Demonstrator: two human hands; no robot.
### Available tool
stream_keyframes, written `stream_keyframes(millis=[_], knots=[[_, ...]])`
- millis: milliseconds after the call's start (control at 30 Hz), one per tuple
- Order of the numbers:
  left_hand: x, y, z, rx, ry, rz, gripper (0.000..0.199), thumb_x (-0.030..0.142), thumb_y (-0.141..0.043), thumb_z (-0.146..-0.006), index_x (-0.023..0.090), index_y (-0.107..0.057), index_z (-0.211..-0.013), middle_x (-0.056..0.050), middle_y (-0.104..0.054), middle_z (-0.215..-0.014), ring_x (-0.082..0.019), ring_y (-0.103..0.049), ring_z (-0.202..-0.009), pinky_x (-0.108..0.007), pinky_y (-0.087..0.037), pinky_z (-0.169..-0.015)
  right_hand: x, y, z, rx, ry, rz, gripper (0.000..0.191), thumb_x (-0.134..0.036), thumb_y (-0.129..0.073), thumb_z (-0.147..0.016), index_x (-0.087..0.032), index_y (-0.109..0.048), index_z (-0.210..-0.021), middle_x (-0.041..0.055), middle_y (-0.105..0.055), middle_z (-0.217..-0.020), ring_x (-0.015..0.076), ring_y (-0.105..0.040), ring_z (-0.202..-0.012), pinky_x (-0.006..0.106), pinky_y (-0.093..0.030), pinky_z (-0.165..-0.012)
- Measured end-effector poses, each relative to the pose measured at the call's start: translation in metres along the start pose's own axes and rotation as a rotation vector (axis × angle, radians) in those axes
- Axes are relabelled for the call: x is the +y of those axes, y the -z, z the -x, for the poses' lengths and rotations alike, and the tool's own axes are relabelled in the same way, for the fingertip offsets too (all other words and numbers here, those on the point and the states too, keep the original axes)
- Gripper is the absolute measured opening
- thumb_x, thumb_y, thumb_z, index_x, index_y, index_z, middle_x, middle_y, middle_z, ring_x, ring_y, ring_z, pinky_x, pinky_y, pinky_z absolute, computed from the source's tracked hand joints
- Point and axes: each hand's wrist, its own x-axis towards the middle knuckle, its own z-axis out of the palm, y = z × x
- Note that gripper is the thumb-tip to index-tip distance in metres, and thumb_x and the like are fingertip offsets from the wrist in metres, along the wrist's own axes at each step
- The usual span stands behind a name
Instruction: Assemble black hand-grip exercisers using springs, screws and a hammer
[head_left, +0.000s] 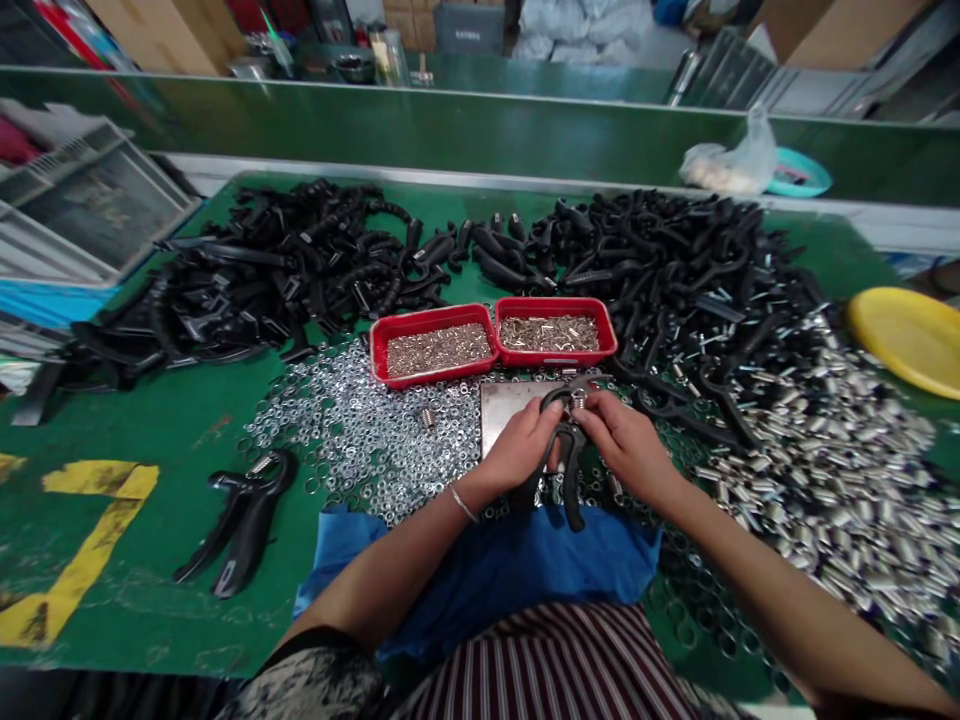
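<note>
My left hand (525, 440) is closed around a black two-handled tool (571, 480), shaped like pliers, with its handles spread toward me. The fingers of my right hand (626, 440) pinch a small coil spring (578, 398) at the tool's head. Whether the spring is seated there I cannot tell. Beneath my hands lies a square metal plate (502, 408), partly covered. On the left of the table rests a similar black two-handled tool (251, 520) with a spring at its head. Another loose spring (427, 418) lies among the nuts.
Two red trays (433, 378) of small metal parts stand ahead. Small nuts (360, 400) spread left of the plate. Black handle parts (300, 260) heap at the back. A pile of springs (847, 500) lies right, near a yellow lid (911, 340). Blue cloth (465, 575) covers my lap.
</note>
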Motion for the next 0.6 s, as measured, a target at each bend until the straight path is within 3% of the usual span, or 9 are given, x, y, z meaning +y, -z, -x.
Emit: stream_keyframes(millis=[133, 300, 467, 600], knots=[[-0.001, -0.001, 0.001, 0.057, -0.063, -0.106, 0.046, 0.058, -0.031, -0.103, 0.02, -0.056, -0.108, -0.003, -0.068, -0.076, -0.023, -0.069, -0.08, -0.035, -0.054, -0.078, -0.003, -0.007, 0.009, 0.064, -0.053, -0.092, 0.021, -0.042, -0.045, -0.103, -0.023, -0.054, -0.098, 0.0054, -0.068, -0.086, 0.0211, -0.065, -0.076, 0.031, -0.046, -0.069], [-0.004, 0.003, 0.002, 0.058, -0.103, -0.25, 0.045, 0.054, -0.029, -0.104, 0.017, -0.053, -0.116, -0.009, -0.071, -0.095, -0.026, -0.069, -0.097, -0.039, -0.054, -0.086, -0.01, -0.009, 0.017, 0.068, -0.201, -0.227, 0.029, -0.05, -0.043, -0.103, -0.023, -0.055, -0.101, 0.0017, -0.063, -0.073, 0.0193, -0.062, -0.065, 0.03, -0.045, -0.059], [0.003, 0.008, 0.003, 0.033, -0.124, -0.458, 0.046, 0.052, -0.029, -0.103, 0.015, -0.05, -0.12, -0.014, -0.071, -0.103, -0.029, -0.069, -0.102, -0.043, -0.053, -0.087, -0.012, 0.005, 0.011, -0.074, -0.177, -0.351, 0.033, -0.053, -0.043, -0.102, -0.023, -0.057, -0.101, -0.0019, -0.056, -0.07, 0.0146, -0.054, -0.057, 0.027, -0.044, -0.055], [0.014, 0.014, 0.01, -0.117, -0.147, -0.441, 0.052, 0.053, -0.037, -0.102, 0.014, -0.043, -0.135, -0.012, -0.072, -0.102, -0.028, -0.071, -0.097, -0.041, -0.054, -0.085, -0.009, 0.016, 0.012, -0.275, -0.177, -0.444, 0.035, -0.053, -0.043, -0.103, -0.023, -0.059, -0.112, -0.0004, -0.059, -0.082, 0.0127, -0.053, -0.059, 0.026, -0.045, -0.054]])
